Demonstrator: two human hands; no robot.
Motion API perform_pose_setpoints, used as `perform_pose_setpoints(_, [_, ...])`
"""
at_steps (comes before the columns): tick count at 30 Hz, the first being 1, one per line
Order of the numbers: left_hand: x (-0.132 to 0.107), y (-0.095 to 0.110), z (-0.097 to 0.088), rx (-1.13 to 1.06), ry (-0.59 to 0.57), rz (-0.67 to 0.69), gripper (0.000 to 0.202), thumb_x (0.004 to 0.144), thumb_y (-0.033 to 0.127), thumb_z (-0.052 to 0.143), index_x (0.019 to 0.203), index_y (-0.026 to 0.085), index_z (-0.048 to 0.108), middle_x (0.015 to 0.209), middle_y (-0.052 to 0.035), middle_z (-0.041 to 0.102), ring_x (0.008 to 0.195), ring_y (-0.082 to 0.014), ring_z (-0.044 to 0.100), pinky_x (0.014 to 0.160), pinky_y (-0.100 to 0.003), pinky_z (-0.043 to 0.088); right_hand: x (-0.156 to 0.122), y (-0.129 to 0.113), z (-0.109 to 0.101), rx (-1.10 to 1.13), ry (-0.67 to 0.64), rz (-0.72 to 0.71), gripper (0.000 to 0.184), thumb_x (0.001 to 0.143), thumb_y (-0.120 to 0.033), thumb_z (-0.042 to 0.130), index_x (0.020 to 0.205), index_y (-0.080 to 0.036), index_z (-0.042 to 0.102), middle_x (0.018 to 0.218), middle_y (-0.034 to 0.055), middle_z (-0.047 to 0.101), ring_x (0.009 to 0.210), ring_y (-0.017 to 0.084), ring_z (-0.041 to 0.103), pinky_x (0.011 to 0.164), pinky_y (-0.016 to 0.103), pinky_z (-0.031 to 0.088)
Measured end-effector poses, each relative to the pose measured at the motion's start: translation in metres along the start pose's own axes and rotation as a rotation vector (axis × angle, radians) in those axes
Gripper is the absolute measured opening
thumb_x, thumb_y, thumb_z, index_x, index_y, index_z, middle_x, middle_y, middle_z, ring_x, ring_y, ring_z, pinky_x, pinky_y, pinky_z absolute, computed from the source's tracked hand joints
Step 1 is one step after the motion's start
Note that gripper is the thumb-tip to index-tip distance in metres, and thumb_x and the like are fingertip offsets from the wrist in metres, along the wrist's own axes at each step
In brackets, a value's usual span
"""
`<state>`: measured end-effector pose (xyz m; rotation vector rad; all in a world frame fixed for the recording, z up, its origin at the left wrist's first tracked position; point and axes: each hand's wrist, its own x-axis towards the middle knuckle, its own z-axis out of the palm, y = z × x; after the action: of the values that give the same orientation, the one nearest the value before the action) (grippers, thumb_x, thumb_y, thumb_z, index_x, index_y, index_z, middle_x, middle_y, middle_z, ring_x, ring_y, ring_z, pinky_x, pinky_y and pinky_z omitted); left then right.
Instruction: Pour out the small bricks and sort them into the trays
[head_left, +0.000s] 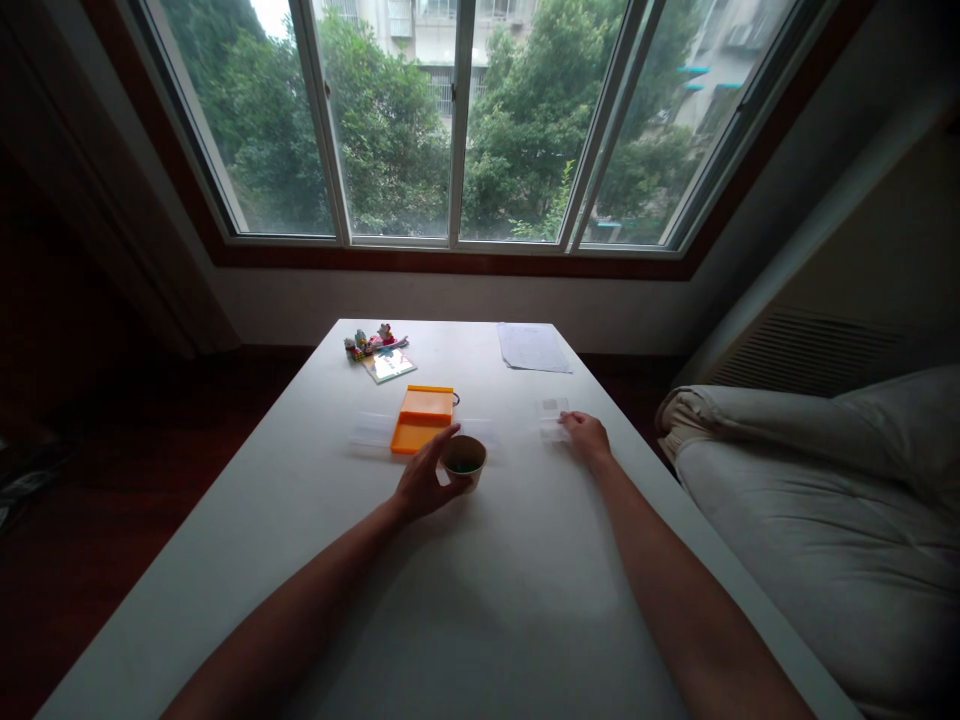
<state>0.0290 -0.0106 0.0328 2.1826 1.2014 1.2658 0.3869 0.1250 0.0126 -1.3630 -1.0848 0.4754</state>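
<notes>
My left hand is curved around the near left side of a paper cup, thumb in front and fingers behind. Something dark green shows inside the cup, too dim to make out. Further right, my right hand pinches the edge of a clear plastic piece at the table's right side. Behind the cup lies an open orange plastic case with a dark ring at its right edge. Clear plastic sheets stick out from under the case on both sides.
The white table narrows toward the window. At its far left are small colourful figures and a shiny card; at its far right lie paper sheets. A pale cushioned seat stands along the right.
</notes>
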Motion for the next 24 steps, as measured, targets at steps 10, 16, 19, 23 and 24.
perform_pose_setpoints(10, [-0.001, 0.007, -0.001, 0.056, -0.042, 0.035, 0.085, 0.081, 0.031, 0.074, 0.153, 0.032, 0.03, 0.142, -0.0111, 0.054, 0.124, -0.0285, 0.058, 0.102, -0.046, 0.052, -0.011, 0.02, -0.011, -0.444, -0.145, -0.095, 0.037, 0.082, -0.038, 0.052, 0.113, -0.021, 0.062, 0.101, 0.0071, 0.07, 0.091, 0.022, 0.063, 0.084, 0.034, 0.047])
perform_pose_setpoints(16, [-0.002, 0.0, -0.004, 0.073, -0.075, 0.048, 0.087, 0.081, 0.028, 0.074, 0.155, 0.032, 0.027, 0.14, -0.0107, 0.055, 0.124, -0.028, 0.057, 0.102, -0.045, 0.051, -0.02, 0.011, -0.013, -0.612, -0.053, -0.335, 0.016, 0.082, -0.026, 0.047, 0.086, -0.02, 0.062, 0.084, 0.006, 0.062, 0.077, 0.021, 0.055, 0.077, 0.033, 0.044])
perform_pose_setpoints(19, [-0.001, -0.001, -0.004, 0.079, -0.07, 0.047, 0.087, 0.081, 0.029, 0.074, 0.155, 0.032, 0.027, 0.139, -0.0107, 0.056, 0.123, -0.028, 0.057, 0.101, -0.045, 0.051, -0.029, -0.007, -0.005, -0.632, -0.053, -0.422, 0.017, 0.084, -0.024, 0.047, 0.085, -0.019, 0.064, 0.084, 0.0067, 0.059, 0.079, 0.022, 0.054, 0.077, 0.035, 0.044])
perform_pose_setpoints(23, [-0.001, 0.0, -0.003, 0.07, -0.013, 0.037, 0.087, 0.081, 0.03, 0.074, 0.155, 0.032, 0.029, 0.138, -0.0109, 0.056, 0.123, -0.0281, 0.056, 0.101, -0.045, 0.051, -0.055, -0.043, 0.015, -0.454, -0.168, -0.494, 0.017, 0.09, -0.024, 0.048, 0.093, -0.019, 0.064, 0.087, 0.0062, 0.062, 0.077, 0.02, 0.055, 0.079, 0.036, 0.046])
perform_pose_setpoints(24, [-0.001, 0.0, -0.003, 0.065, 0.008, 0.033, 0.086, 0.081, 0.03, 0.074, 0.154, 0.032, 0.03, 0.138, -0.011, 0.056, 0.123, -0.028, 0.057, 0.101, -0.045, 0.051, -0.065, -0.053, 0.021, -0.379, -0.247, -0.491, 0.017, 0.091, -0.025, 0.048, 0.094, -0.02, 0.064, 0.088, 0.0059, 0.063, 0.076, 0.019, 0.055, 0.076, 0.035, 0.047])
